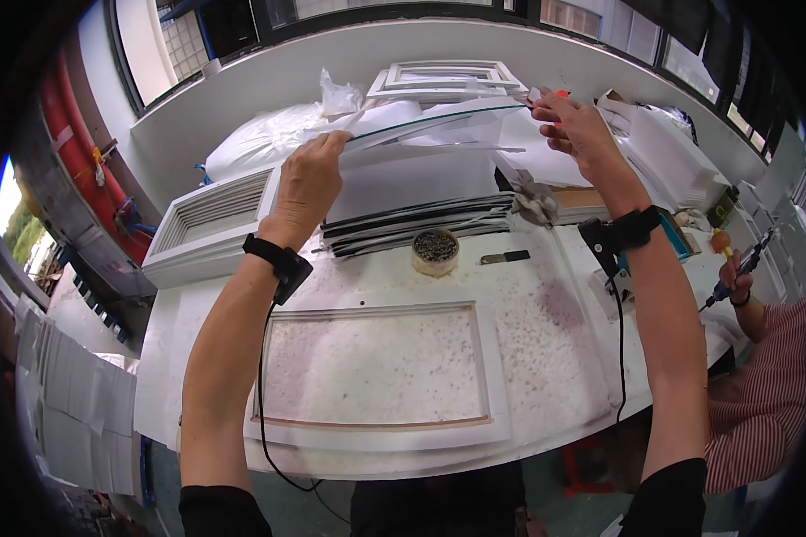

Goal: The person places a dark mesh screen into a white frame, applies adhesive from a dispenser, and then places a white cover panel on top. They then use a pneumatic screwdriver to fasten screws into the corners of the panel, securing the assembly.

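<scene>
My left hand (pixel 309 183) is closed on the left end of a thin glass pane (pixel 439 118), held raised and tilted over the far part of the table. At the pane's right end is my right hand (pixel 582 134), its thumb and fingers bent round the corner. A small red-orange thing (pixel 561 95) shows by those fingertips; its kind cannot be made out. Below the pane lies a stack of thin dark-edged sheets (pixel 416 225). Nearer to me, a white rectangular frame (pixel 381 436) lies flat on the white table (pixel 546 358).
A round tub (pixel 435 252) of small dark pieces and a dark-handled blade (pixel 506 257) lie mid-table. White louvred panels (pixel 206 219) stand left, more frames (pixel 448 76) at the back. On the right, a co-worker's hand (pixel 736 277) holds a powered screwdriver (pixel 734 273).
</scene>
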Tool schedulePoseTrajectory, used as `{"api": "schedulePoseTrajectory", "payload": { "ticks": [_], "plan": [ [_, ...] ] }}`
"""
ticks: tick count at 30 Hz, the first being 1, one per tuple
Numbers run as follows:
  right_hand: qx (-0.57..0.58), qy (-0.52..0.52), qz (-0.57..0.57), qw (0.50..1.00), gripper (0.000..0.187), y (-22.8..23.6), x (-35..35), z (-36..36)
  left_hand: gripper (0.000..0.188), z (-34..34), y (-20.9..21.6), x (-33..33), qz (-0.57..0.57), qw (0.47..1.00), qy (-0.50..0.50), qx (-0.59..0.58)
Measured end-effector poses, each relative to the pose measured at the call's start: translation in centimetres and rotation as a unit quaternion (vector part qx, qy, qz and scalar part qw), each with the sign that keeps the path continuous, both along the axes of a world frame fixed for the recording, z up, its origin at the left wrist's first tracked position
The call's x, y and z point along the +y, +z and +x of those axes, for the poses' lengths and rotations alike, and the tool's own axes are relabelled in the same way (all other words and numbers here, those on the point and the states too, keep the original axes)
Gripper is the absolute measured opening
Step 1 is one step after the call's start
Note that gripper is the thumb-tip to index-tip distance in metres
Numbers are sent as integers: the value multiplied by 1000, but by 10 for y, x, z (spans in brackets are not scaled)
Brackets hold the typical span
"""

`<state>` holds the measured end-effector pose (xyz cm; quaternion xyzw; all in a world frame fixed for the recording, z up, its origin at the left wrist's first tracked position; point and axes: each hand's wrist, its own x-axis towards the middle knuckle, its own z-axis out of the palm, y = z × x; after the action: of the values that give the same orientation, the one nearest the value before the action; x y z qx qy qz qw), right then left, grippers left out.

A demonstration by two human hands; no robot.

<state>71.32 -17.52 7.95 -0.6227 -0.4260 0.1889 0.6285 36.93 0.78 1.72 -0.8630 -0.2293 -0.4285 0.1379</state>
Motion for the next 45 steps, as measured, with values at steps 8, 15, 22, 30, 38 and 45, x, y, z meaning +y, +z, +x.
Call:
{"api": "schedulePoseTrajectory", "payload": {
  "ticks": [8,15,22,30,38,45],
  "plan": [
    [180,141,-26,973,73,3,-40,-13,27,-29,49,-40,123,991,-51,-8],
    [309,165,-23,936,45,-50,-131,-79,30,-108,31,-153,203,971,-122,25],
    [398,167,-64,900,29,-162,-177,-141,30,-196,-67,-249,26,987,-108,115],
    [361,112,-69,923,24,-202,-188,-168,29,-263,-124,-256,-158,986,38,-25],
    [362,103,-89,922,28,-198,-155,-196,28,-285,-157,-227,-308,934,142,-114],
    [353,103,-85,926,30,-208,-142,-203,29,-286,-164,-226,-291,940,143,-111]
  ]
}}
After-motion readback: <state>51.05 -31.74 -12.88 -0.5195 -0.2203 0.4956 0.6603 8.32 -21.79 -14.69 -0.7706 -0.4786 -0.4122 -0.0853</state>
